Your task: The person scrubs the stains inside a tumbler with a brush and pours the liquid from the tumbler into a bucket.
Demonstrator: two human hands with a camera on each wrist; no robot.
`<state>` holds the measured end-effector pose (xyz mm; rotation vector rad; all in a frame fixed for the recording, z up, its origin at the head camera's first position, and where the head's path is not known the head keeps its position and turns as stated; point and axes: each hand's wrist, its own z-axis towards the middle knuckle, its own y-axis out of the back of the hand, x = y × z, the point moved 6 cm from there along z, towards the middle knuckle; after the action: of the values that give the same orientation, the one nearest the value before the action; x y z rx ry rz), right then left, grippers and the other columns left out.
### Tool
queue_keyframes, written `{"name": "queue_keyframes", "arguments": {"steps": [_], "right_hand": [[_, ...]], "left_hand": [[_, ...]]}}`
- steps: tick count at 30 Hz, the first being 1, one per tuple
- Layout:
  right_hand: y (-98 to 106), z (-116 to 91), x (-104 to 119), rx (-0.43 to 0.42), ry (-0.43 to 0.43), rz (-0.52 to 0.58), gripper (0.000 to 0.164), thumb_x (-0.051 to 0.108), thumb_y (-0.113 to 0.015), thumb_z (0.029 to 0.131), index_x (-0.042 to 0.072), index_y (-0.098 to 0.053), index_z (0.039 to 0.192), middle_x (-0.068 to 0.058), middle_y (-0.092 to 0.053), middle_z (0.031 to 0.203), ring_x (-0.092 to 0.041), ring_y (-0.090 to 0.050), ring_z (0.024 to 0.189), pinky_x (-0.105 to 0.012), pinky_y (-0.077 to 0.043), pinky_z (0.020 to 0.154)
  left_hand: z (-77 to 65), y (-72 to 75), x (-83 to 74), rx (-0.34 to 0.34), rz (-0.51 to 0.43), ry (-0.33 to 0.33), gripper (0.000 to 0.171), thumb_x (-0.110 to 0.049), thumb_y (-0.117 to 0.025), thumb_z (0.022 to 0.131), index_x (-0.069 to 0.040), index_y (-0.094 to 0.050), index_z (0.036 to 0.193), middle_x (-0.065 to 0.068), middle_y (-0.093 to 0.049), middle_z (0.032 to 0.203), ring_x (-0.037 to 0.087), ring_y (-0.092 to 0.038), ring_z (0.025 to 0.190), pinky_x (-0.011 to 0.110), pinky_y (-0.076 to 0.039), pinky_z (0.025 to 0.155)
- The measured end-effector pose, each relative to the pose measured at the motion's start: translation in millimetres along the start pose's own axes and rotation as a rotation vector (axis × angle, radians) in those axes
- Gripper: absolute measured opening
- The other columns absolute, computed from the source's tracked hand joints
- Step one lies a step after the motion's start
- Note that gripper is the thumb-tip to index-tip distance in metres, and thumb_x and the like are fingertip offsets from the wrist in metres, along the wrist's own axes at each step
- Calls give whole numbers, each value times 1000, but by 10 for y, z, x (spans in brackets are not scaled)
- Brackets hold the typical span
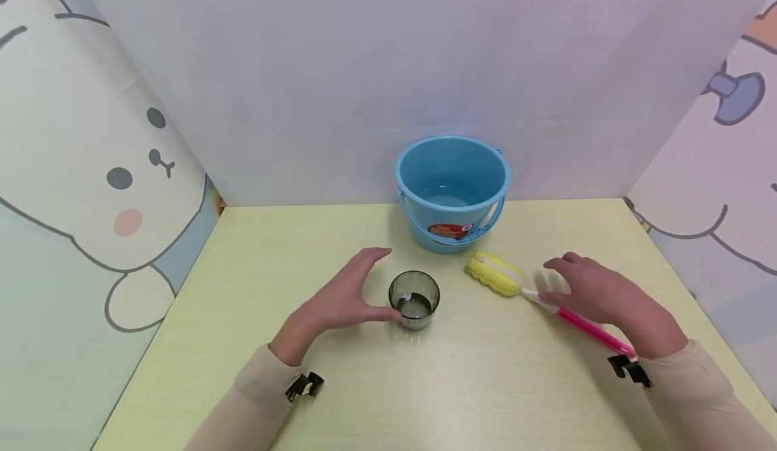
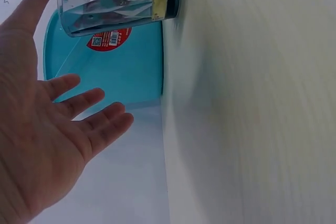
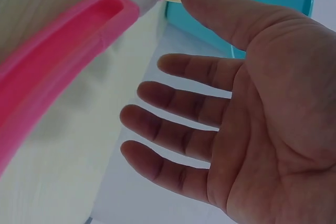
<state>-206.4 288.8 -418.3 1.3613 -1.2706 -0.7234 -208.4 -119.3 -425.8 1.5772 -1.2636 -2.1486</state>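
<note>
A smoky glass cup (image 1: 415,301) stands upright on the table, and in the left wrist view the same glass (image 2: 107,1) shows near the top. My left hand (image 1: 349,296) is spread beside it on its left, fingers apart and nothing gripped. To the right lies a bottle brush with a yellow sponge head (image 1: 496,274) and a pink handle (image 1: 589,331). Over that brush hovers my right hand (image 1: 597,294), its palm empty and its fingers extended. The right wrist view shows the pink handle (image 3: 68,51) apart from the right fingers (image 3: 173,119).
Behind the glass and brush, near the back wall (image 1: 303,100), stands a light blue bucket (image 1: 449,228) with its handle folded down in front. The pale wood-patterned table (image 1: 461,390) meets cartoon-printed panels (image 1: 73,168) at left and right.
</note>
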Motion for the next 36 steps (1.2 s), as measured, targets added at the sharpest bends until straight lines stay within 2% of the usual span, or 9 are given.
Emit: {"name": "queue_keyframes", "arguments": {"steps": [7,9,14,18,22,29,36], "right_hand": [[-103,-36,-3,21,39,-10,61,34,-89,86,-1,-67,132,-24,-66,121,-46,-65,107,-65,-58,88],[-131,-42,-10,44,34,1,59,32,-89,86,-1,-68,129,-19,-67,116,-41,-66,103,-63,-59,88],[-187,-61,-18,54,63,21,40,24,-87,88,1,-70,115,-4,-64,99,-23,-60,86,-50,-59,80],[-216,-86,-13,11,140,9,25,15,-85,89,4,-71,105,3,-61,90,-16,-55,79,-41,-56,74],[-247,-85,-14,16,159,22,16,10,-83,90,9,-71,101,7,-60,85,-14,-52,75,-36,-53,69],[-226,-122,-2,-21,160,24,14,3,-77,92,14,-70,95,9,-56,79,-12,-47,69,-30,-43,60],[-125,-166,-8,-91,126,-58,20,1,-78,90,9,-76,108,3,-65,88,-16,-52,72,-34,-47,58]], "left_hand": [[48,-157,-50,69,-113,-42,116,-55,-98,71,-14,-39,162,11,-46,160,31,-50,140,48,-45,115],[66,-195,-57,86,-118,-54,114,-51,-99,72,-11,-39,161,12,-47,159,30,-52,138,47,-47,114],[100,-261,-71,108,-126,-69,107,-39,-101,73,-3,-44,157,6,-55,148,21,-56,130,41,-51,108],[105,-282,-82,112,-144,-64,99,-34,-101,73,-5,-49,153,2,-60,139,17,-58,125,37,-53,106],[101,-294,-80,114,-160,-55,95,-33,-101,74,-9,-51,150,1,-62,137,17,-60,125,38,-53,106],[98,-314,-80,128,-194,-35,91,-33,-100,75,-9,-52,149,3,-64,138,18,-60,126,37,-53,107],[89,-321,-77,121,-209,-21,89,-32,-100,76,-10,-52,148,2,-64,138,16,-60,127,36,-53,107]]}}
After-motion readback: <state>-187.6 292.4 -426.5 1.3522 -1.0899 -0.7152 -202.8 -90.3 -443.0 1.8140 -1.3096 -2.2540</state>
